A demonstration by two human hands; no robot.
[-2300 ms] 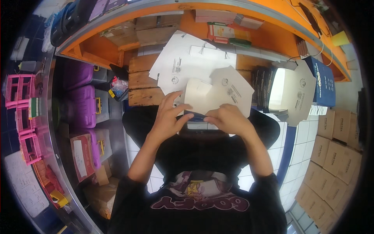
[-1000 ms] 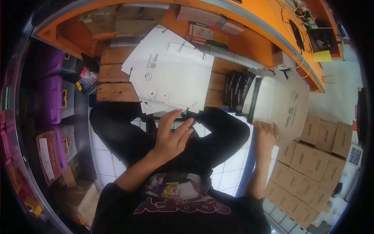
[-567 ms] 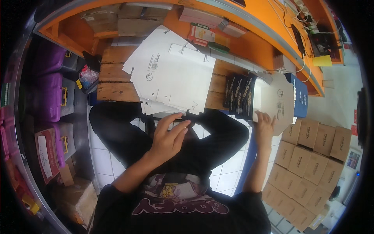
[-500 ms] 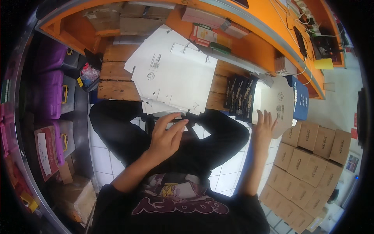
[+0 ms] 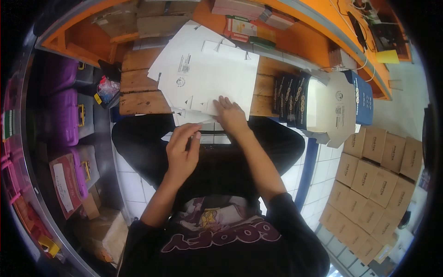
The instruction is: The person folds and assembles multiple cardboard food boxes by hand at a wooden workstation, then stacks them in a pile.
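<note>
A stack of flat white die-cut carton blanks (image 5: 214,76) lies fanned on a wooden slatted bench in front of me. My right hand (image 5: 230,116) rests on the near part of the top blank, fingers stretched out and lying flat. Just short of the blanks' near edge is my left hand (image 5: 181,150), its fingers loosely bent, with a gap to the thumb and nothing seen between them. To the right, several dark blue cartons (image 5: 290,99) stand in a tight row. At the row's end a carton with an opened pale flap (image 5: 339,104) leans against a blue box (image 5: 363,99).
Beyond the bench runs an orange shelf unit (image 5: 311,39) with packets and cables. Stacked brown boxes (image 5: 369,184) stand on the floor at the right. Purple-lidded bins (image 5: 69,117) line a rack at the left. My crossed legs lie under the bench's near edge.
My right hand has moved left from the open pale-flapped carton onto the white blanks. My left hand has drawn back slightly leftward. The whole view has shifted a little.
</note>
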